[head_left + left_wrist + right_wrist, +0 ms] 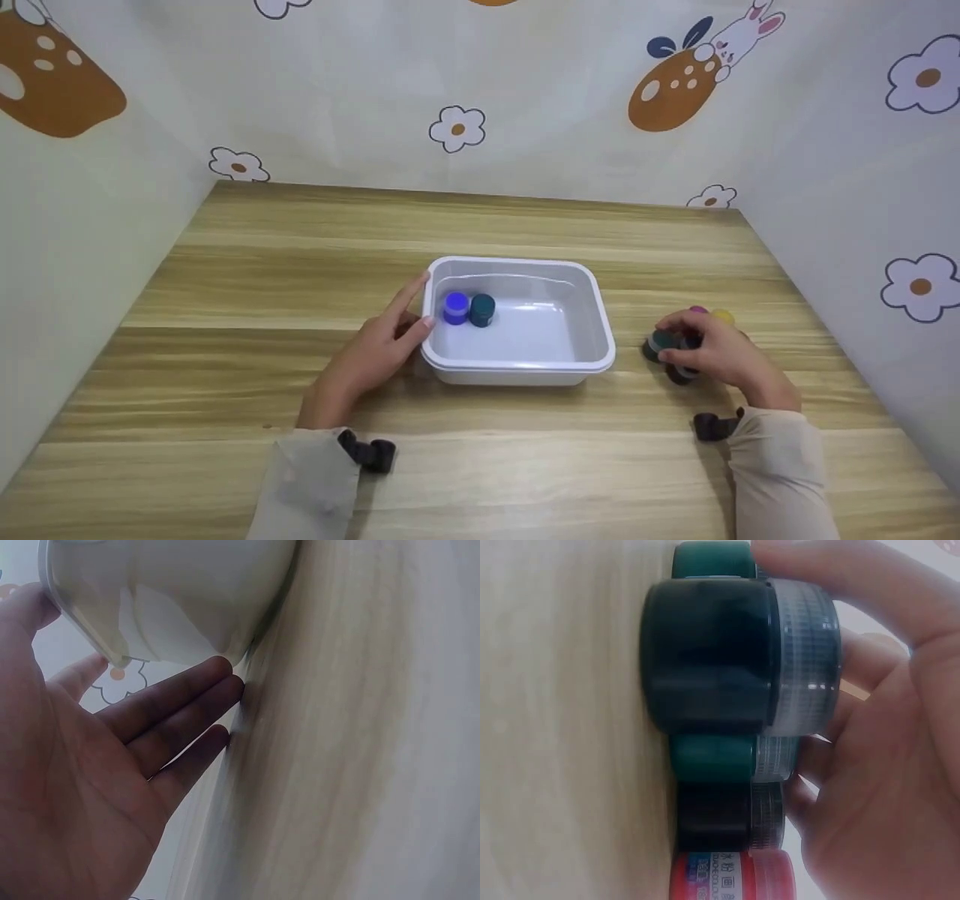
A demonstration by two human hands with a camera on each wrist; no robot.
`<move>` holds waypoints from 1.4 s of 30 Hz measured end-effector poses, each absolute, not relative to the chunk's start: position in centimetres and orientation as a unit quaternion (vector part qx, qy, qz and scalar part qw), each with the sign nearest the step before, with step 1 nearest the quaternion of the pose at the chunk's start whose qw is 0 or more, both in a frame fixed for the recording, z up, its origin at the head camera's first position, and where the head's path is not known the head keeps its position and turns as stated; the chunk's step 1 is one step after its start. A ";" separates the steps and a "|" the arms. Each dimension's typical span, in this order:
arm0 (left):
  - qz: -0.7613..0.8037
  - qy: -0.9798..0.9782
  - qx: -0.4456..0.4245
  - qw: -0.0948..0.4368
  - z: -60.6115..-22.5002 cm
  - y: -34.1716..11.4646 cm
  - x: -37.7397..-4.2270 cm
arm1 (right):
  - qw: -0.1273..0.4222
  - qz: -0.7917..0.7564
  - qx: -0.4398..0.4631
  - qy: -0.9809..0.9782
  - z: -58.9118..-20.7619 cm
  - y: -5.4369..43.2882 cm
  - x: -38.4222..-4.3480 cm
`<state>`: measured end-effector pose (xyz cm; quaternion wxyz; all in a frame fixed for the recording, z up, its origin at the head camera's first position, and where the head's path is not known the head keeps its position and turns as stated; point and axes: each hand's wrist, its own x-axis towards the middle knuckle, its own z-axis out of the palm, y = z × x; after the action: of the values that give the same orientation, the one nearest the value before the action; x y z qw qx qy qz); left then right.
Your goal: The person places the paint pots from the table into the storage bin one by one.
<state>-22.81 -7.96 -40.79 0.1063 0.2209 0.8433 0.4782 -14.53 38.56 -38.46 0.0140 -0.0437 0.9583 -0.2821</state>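
Observation:
A white plastic tub (517,367) stands on the table, holding a blue paint jar (456,309) and a dark green one (482,310) by its left wall. My left hand (375,349) touches the tub's left rim with thumb and index finger; in the left wrist view the other fingers extend loosely below the rim. To the right of the tub, my right hand (720,349) pinches a green paint jar (660,345) between thumb and fingers. A black jar (712,656) stands close in front of that hand, and more green, black and red jars (697,877) line up beside it.
Beyond my right hand, a yellow lid (722,316) and a magenta lid (698,309) show partly. The wood-grain table (480,465) ends at a patterned cloth backdrop (555,97), with cloth on both sides as well.

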 end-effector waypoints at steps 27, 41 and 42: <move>0.477 0.844 0.225 0.098 -41.0 -8.0 -22.8 | -0.011 -0.293 -0.043 0.955 -37.9 38.1 -14.4; 0.466 0.853 0.211 0.103 -40.9 -7.9 -22.7 | -0.045 -0.313 -0.100 0.943 -32.7 33.4 -16.2; 0.466 0.853 0.213 0.103 -40.9 -7.9 -22.7 | -0.048 -0.315 -0.113 0.941 -32.5 32.9 -16.5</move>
<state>-22.71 -7.91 -40.88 0.1033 0.2126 0.8526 0.4660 -16.55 32.91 -32.47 -0.0475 -0.1133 0.9411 -0.3151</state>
